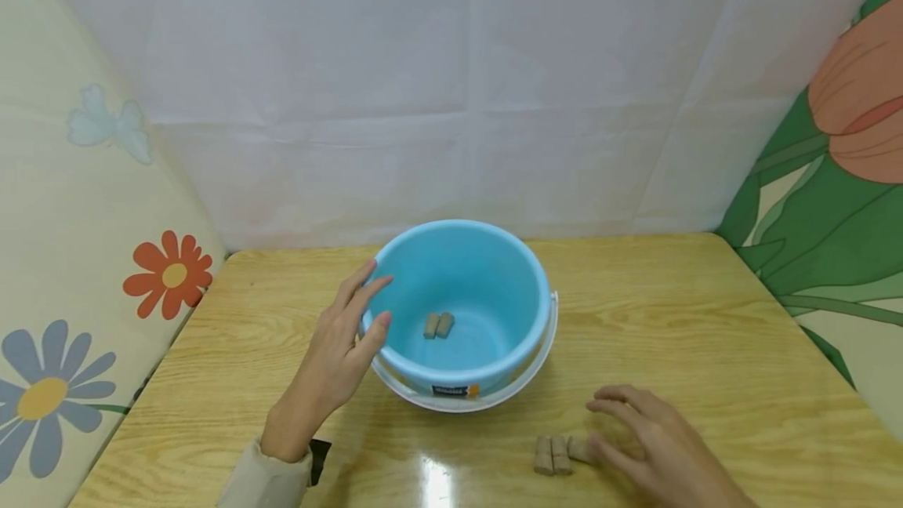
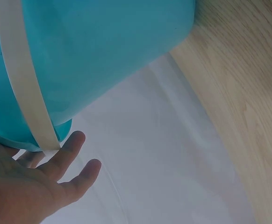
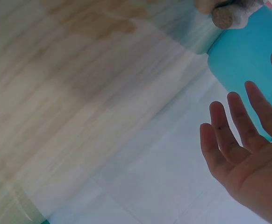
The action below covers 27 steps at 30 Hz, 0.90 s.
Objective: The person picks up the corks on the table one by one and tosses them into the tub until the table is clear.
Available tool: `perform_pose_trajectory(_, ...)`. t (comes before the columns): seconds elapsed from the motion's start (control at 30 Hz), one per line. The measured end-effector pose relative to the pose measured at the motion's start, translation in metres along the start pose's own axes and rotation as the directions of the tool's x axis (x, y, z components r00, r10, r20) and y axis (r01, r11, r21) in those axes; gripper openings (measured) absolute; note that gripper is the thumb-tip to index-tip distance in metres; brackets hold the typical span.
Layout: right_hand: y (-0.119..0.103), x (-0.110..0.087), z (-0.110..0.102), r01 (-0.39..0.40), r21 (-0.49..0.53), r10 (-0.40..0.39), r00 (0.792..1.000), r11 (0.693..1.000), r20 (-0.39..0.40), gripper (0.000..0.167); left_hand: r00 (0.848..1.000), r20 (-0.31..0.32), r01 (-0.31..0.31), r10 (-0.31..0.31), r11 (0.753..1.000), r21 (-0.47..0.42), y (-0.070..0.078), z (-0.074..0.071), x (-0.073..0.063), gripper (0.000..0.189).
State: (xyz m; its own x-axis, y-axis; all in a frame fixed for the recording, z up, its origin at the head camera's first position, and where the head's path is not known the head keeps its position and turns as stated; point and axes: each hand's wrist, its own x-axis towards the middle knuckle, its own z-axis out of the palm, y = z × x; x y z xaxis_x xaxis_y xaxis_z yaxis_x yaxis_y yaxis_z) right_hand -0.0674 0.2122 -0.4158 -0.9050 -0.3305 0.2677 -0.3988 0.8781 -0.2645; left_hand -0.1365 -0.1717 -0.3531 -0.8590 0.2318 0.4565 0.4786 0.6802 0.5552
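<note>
Wood-grain table (image 1: 656,320), white sheet (image 1: 395,61) behind, floral panels (image 1: 49,218) either side. Left hand (image 1: 335,347) loose, fingers resting on left rim of the blue bucket (image 1: 466,265), two tan cylinders (image 1: 444,325) on its floor. Three more cylinders (image 1: 560,455) on the table, front right of bucket; right hand (image 1: 656,437) beside them, fingers apart, gripping nothing.

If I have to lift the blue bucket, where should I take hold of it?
Probably by its white handle, at the middle of the arc, coming from the near side. It droops across the front of the blue bucket and bows outward, which should leave room to hook under.
</note>
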Motion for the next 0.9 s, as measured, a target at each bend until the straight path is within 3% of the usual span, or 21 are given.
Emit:
perform_pose_trajectory(0.37, 0.005, -0.008, 0.011, 0.03, -0.019, -0.03, 1.0, 0.999, 0.001, 0.039, 1.0, 0.004, 0.003, -0.003, 1.0, -0.002, 0.002, -0.001, 0.0, 0.044)
perform_pose_trajectory(0.5, 0.008, -0.009, 0.012, 0.017, -0.004, -0.017, 0.995, 1.0, 0.097, 0.037, 1.0, 0.0, 0.001, -0.001, 1.0, -0.003, 0.0, 0.0, 0.0, 0.044)
perform_pose_trajectory(0.67, 0.014, -0.008, 0.013, 0.029, 0.031, -0.035, 0.972, 0.999, 0.23, 0.041, 1.0, 0.002, 0.006, -0.006, 1.0, -0.002, 0.0, 0.0, 0.0, 0.044)
perform_pose_trajectory(0.9, 0.02, -0.009, 0.018, 0.134, 0.034, -0.138, 0.976, 0.99, 0.166, 0.029, 1.0, 0.009, 0.01, -0.01, 1.0, -0.008, 0.002, -0.001, 0.0, 0.044)
